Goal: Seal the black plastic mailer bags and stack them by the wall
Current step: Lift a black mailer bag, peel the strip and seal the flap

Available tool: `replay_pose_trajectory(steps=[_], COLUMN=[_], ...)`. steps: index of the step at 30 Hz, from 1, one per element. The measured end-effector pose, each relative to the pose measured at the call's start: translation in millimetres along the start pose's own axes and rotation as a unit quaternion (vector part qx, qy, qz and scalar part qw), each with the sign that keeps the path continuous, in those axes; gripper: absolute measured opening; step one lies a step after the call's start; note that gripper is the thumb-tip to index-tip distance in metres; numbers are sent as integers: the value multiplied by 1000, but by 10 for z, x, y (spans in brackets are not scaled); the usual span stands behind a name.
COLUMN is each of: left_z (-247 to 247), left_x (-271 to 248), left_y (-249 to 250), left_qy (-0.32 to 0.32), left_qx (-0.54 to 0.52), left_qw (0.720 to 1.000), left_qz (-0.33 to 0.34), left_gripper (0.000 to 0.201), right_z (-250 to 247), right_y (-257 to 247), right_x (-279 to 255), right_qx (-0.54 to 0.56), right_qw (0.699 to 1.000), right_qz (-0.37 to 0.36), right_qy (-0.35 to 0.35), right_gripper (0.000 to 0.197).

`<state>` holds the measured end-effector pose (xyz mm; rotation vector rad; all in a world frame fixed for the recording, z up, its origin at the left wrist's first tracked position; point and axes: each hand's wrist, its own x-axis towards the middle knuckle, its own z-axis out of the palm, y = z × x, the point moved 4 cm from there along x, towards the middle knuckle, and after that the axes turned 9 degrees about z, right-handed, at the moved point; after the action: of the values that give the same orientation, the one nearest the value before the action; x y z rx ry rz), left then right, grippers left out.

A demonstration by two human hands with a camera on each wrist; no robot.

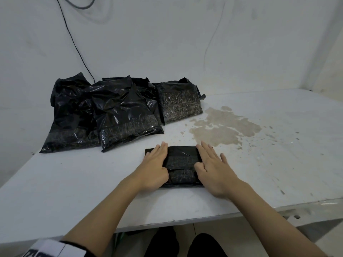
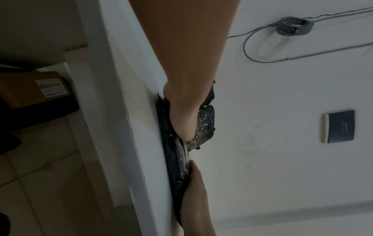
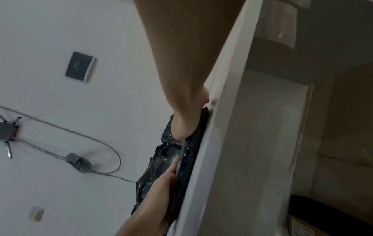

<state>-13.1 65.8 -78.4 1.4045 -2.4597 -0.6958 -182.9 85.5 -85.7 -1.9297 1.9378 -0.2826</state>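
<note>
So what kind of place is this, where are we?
Probably a small packing or shipping room, not a home: black mailer bags piled by a bare white wall, a worn, stained white table, and a labelled cardboard box on the floor.

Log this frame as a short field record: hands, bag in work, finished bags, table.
left hand: flat, pressing the left side of the mailer
right hand: flat, pressing its right side
mailer: folded, lying flat near the table's front edge
pile: black bags leaning at the wall, back left
table: white, with a brownish stain right of the pile
</note>
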Motion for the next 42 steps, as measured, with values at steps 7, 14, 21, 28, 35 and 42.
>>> replay_pose_trajectory(steps=[7,14,21,28,35,42], left_z=[27,92,185,144,246,315], left_x=[-203,-192,-87,61,78,77], left_y=[-122,22,145,445,338,325], left_qy=[-11,-25,-88,-40,-77,-74], left_qx=[-13,107,91,258,129,212], left_qw=[998,993,990,942,944,921], left_qz=[65,50,56,211,293,318], left_gripper=[55,50,56,81,61,61], right_z=[-16,-90,-220,-192,-179,-177], right_y=[20,116,317,321,349,413], right_x=[-7,-32,-153,-136,-136,-230], right_qx=[17,-24,-53,-45,-12,41], right_qw=[1000,999,998,999,1000,991], right_qz=[-17,-30,-16,-22,-20,28], right_qy=[-5,-7,-16,-6,-6,123], right_gripper=[59,56,54,56,56,52])
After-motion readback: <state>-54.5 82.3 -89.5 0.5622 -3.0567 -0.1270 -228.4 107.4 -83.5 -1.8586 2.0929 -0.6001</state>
